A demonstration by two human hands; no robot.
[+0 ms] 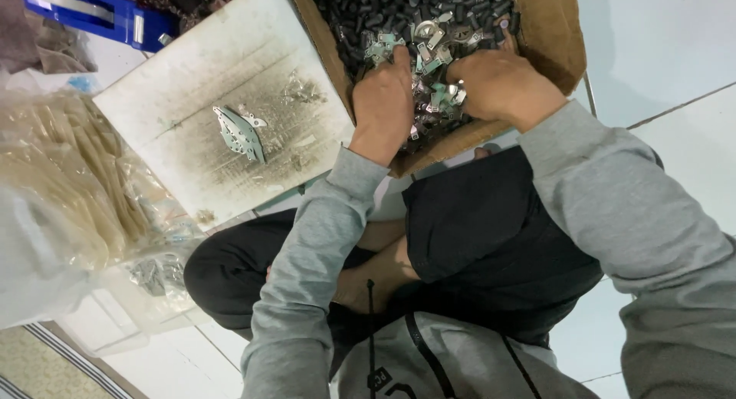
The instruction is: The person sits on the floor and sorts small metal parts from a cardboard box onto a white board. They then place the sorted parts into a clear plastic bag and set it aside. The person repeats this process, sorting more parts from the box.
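Both hands (441,92) dig among metal parts (429,46) (small, silvery) in a cardboard box (548,31).

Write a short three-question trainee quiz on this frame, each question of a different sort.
1. True or false: both hands are inside the cardboard box.
2. What lies on the stained white board? A) a small stack of flat metal plates B) scissors C) a cup
3. What fills the far part of the box?

Key:
1. True: the left hand and right hand rest on the small metal parts.
2. A, the metal plates.
3. Small dark cylindrical pieces.
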